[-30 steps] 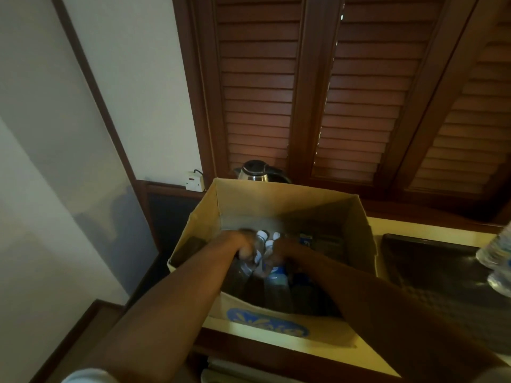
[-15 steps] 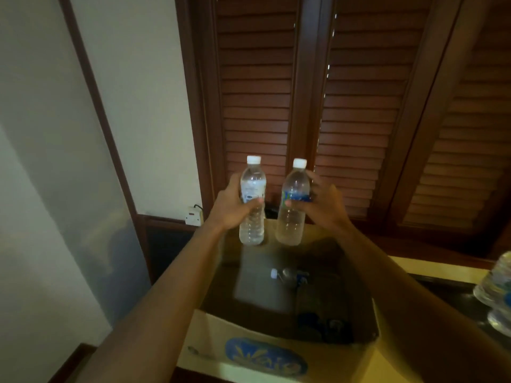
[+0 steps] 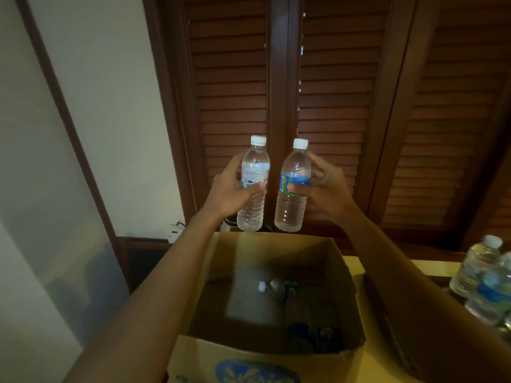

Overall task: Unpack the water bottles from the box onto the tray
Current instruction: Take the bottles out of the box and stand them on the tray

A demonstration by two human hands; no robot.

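Note:
My left hand (image 3: 231, 193) grips a clear water bottle with a white label (image 3: 253, 186), held upright above the open cardboard box (image 3: 210, 272). Beside it, my right hand (image 3: 323, 189) grips a second upright bottle with a blue label (image 3: 293, 189). Both have white caps and hang a little above the box's far rim. Down inside the dark box lies another bottle (image 3: 276, 286), its white cap pointing left; more dark shapes sit near the box's front. Two bottles (image 3: 481, 275) stand at the right edge, on a dark surface that is mostly cut off.
Dark wooden louvred doors (image 3: 331, 92) fill the background behind the box. A white wall with a wooden trim and a socket (image 3: 174, 230) is to the left. The box stands on a yellowish counter (image 3: 431, 268).
Both hands reached into the box a second ago, then rose with a bottle each. Since half a second ago the bottles have lifted slightly and the view has tilted down a little.

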